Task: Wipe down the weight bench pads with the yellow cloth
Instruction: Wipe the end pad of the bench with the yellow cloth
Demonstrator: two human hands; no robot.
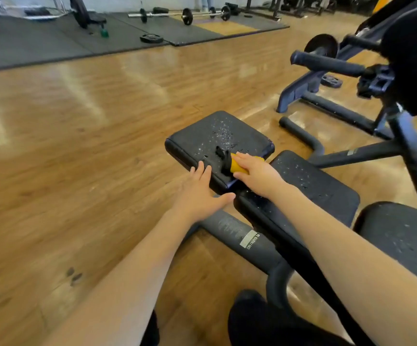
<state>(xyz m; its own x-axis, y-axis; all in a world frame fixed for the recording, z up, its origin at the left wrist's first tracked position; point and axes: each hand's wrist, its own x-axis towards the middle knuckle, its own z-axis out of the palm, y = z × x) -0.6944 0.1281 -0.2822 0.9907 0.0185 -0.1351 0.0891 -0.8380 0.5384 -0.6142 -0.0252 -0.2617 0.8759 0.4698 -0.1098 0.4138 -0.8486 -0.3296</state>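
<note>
The black weight bench shows three pads. The far pad is speckled with white flecks and has a torn patch near its middle. My right hand presses the yellow cloth flat onto the near end of that pad. My left hand rests with straight fingers on the pad's near left edge, thumb stretched toward the gap between pads. The middle pad lies under my right forearm and is also flecked. A third pad sits at the right.
The bench's grey frame tube with a warning label runs below the pads. A black machine with handles stands at the right. Barbells and plates lie on dark mats across the wooden floor.
</note>
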